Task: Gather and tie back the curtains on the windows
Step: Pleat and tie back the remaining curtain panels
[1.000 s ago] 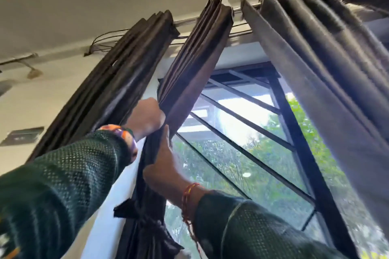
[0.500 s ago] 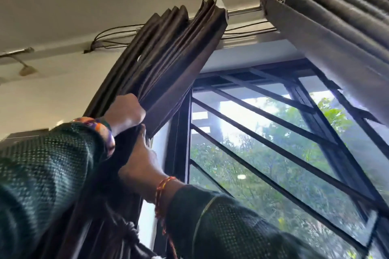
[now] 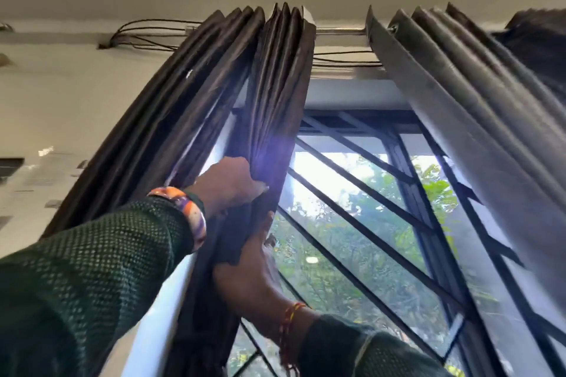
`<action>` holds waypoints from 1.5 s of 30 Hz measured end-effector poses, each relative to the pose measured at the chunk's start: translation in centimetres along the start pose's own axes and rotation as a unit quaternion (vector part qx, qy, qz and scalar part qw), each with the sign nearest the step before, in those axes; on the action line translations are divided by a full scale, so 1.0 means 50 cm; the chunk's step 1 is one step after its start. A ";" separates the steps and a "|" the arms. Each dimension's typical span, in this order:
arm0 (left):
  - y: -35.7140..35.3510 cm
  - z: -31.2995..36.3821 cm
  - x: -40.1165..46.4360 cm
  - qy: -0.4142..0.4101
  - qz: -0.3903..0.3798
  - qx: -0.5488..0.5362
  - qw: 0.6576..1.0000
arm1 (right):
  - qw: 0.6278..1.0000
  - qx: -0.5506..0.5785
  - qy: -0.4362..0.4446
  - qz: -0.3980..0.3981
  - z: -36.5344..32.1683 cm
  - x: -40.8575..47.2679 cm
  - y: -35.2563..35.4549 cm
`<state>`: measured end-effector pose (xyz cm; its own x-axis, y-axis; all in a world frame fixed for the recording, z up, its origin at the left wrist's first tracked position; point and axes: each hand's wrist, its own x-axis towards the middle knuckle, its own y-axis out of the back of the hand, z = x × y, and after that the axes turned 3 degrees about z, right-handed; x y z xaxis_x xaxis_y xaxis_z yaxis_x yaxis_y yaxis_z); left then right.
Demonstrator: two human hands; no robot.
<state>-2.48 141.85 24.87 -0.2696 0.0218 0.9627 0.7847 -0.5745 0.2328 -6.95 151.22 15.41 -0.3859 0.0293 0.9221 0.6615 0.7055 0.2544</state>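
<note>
From the head camera, looking steeply up, the dark brown pleated curtain [image 3: 275,95] hangs bunched from the metal rod [image 3: 340,30] at the left of the barred window [image 3: 367,208]. The left hand [image 3: 228,184] has its grip closed around the gathered folds; the right hand [image 3: 248,278] clasps them just below, fingertips hidden behind cloth. A grey pleated curtain [image 3: 459,107] at right is blurred and cut off.

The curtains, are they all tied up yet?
Not yet. Done: the dark brown pleated curtain is bunched left, baring the black-barred window. In hand: the left hand and right hand squeeze its folds together. Left: no tie shows around it, and the grey pleated curtain on the right hangs loose.
</note>
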 end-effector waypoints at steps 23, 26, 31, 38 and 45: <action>-0.022 0.708 -0.071 -0.091 0.058 -0.069 0.992 | 0.983 -0.180 0.002 0.026 0.077 -0.156 0.811; -0.048 0.815 -0.076 -0.136 0.048 -0.110 0.983 | 0.979 -0.195 -0.018 0.061 0.102 -0.181 0.932; -0.092 0.988 -0.091 -0.188 0.049 -0.180 0.964 | 0.937 -0.319 -0.065 0.126 0.154 -0.212 1.116; -0.189 1.153 -0.130 -0.204 -0.009 -0.270 0.941 | 0.896 -0.394 -0.125 0.162 0.269 -0.271 1.303; -0.333 1.286 -0.131 -0.227 -0.009 -0.345 0.911 | 0.848 -0.435 -0.157 0.259 0.417 -0.235 1.433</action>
<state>22.14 203.89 23.54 0.1021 0.2833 0.9536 0.2033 -0.9443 0.2588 31.57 216.18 16.70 0.0397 0.4598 0.8871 0.9661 -0.2444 0.0835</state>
